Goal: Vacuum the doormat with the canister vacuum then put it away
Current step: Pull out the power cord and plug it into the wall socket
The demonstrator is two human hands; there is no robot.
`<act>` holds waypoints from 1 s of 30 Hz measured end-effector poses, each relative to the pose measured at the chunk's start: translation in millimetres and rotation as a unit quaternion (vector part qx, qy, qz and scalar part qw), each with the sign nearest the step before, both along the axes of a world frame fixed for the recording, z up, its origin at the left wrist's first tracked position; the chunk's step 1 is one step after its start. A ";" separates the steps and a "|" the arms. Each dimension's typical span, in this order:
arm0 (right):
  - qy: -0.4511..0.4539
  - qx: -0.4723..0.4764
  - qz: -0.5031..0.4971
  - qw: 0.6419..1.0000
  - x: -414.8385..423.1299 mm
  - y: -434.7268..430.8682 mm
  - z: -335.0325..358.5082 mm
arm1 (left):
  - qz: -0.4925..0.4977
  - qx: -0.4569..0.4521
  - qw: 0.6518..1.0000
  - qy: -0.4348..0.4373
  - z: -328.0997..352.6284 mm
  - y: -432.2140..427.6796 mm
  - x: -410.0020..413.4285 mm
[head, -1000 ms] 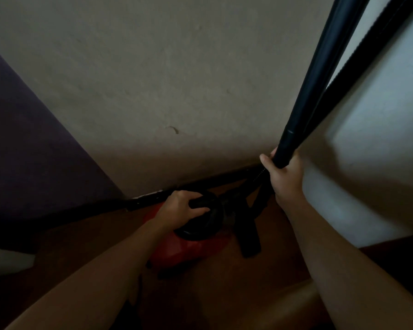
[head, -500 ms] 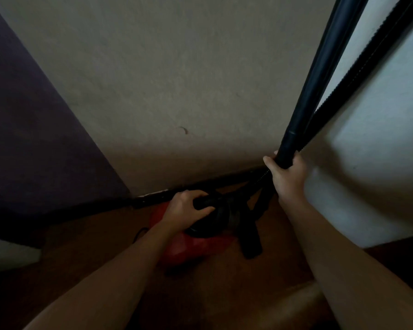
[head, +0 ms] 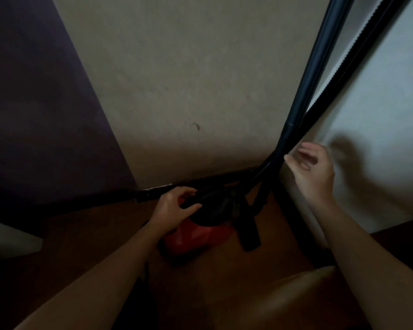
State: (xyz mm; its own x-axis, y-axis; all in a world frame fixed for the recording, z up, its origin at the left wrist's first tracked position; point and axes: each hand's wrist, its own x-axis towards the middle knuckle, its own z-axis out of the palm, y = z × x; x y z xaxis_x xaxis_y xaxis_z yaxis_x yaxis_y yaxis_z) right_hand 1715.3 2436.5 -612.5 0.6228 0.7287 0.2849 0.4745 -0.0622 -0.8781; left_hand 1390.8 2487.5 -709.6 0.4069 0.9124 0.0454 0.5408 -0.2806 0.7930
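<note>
Head view | right hand (head: 312,170) has released the wand (head: 317,58), fingers spread just beside it (blurred) | left hand (head: 174,206) fingers clamp the handle of the canister vacuum (head: 198,234) on the floor beneath them | wand stands unheld: stowing looks nearly finished

Head camera looks steeply down at floor (head: 224,289).

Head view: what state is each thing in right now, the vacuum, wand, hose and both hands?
canister vacuum, on the floor by the wall, held at its black top.
wand, standing steeply in the wall corner, not held.
hose, running up beside the wand.
left hand, grips the canister vacuum's top.
right hand, open, blurred, beside the wand, holding nothing.
</note>
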 end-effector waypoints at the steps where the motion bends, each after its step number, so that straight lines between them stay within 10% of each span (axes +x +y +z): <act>1: -0.012 0.007 0.006 1.000 -4.6 -2.2 2.7 | 0.001 0.001 1.000 -0.001 -0.3 -0.7 -5.7; 7: -0.153 0.004 0.173 0.973 -74.2 12.6 -5.9 | 0.053 -0.006 0.999 -0.001 -8.5 7.4 -48.7; 19: -0.316 -0.240 0.503 0.768 -175.9 46.1 -51.5 | 0.048 -0.027 0.996 0.071 -17.1 2.3 -115.4; 25: -0.214 -0.264 0.478 0.810 -168.4 54.7 -62.9 | 0.072 -0.072 0.994 0.037 -49.7 -14.0 -109.0; 30: -0.265 -0.325 0.520 0.744 -167.3 67.8 -61.6 | 0.040 -0.081 0.995 0.045 -72.4 -12.7 -102.0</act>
State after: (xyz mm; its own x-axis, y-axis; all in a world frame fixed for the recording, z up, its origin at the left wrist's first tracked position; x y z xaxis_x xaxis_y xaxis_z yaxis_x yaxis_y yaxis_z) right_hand 1548.0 2504.3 -674.0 -0.4492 0.8290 -0.3332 0.8316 0.2516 -0.4951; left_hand 1288.9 2474.8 -782.1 0.3292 0.9340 -0.1389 0.6271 -0.1062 0.7717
